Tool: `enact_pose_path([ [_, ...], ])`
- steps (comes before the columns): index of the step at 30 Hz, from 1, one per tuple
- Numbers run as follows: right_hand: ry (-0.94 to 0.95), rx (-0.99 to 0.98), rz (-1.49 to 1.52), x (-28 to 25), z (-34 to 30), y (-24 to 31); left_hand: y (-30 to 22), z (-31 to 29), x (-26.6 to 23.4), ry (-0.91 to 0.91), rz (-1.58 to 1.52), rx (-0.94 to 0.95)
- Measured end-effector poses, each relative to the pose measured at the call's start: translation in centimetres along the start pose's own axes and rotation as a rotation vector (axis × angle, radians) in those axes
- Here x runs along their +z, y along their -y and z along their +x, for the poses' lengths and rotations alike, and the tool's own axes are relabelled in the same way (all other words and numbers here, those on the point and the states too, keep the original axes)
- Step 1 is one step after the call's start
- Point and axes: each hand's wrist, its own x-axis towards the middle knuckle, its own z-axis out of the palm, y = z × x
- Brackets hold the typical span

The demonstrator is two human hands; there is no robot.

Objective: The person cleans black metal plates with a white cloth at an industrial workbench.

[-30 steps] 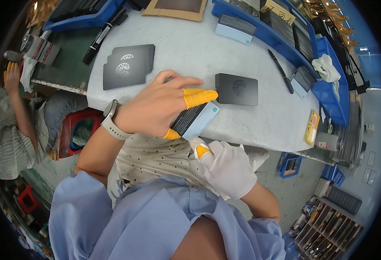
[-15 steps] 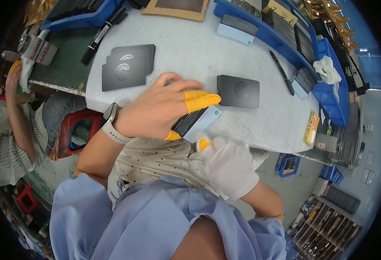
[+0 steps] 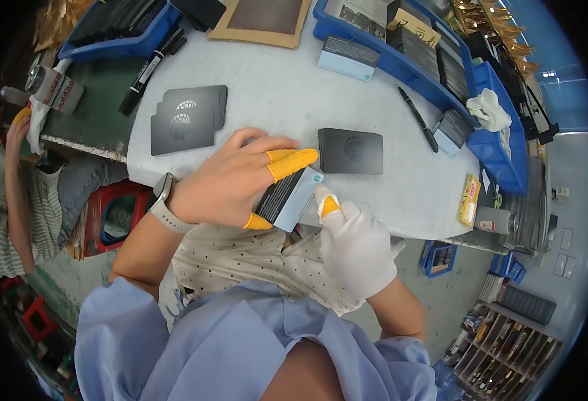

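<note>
My left hand (image 3: pixel 230 177), bare but for yellow finger cots, grips a black and light-blue printed card (image 3: pixel 295 200) by its edges, between the thumb and a fingertip. The card is tilted at the table's near edge; whether it is one card or several I cannot tell. Beside its right edge is my right hand (image 3: pixel 357 250) in a white glove. A yellow cot shows at its thumb, which lies against the index finger, and nothing is visible in the grip. Dark cards (image 3: pixel 351 152) lie stacked just beyond my left fingertips. More dark cards (image 3: pixel 182 132) with a silver emblem overlap at the left.
At the back stand blue bins (image 3: pixel 387 50) of cards. A black pen (image 3: pixel 417 119), small card stacks (image 3: pixel 349 59) and a yellow packet (image 3: pixel 468 199) lie on the white table (image 3: pixel 267 80). A thick marker (image 3: pixel 148 77) lies at the left. Another person's arm (image 3: pixel 19 194) shows far left.
My right hand has moved slightly up and right, from the card's lower edge to beside its right edge. My left hand still grips the card. The whole view has shifted a little.
</note>
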Motion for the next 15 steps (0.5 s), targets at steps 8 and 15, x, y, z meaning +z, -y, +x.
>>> enact_pose_path([
  [8,-0.106,0.041,0.155,-0.7,-2.2,0.3,-3.1,-3.2,2.3,-0.187,-0.041,-0.136],
  [15,-0.057,-0.056,0.074,-0.9,-0.9,0.0,-3.1,-3.4,4.5,-0.315,0.056,-0.147],
])
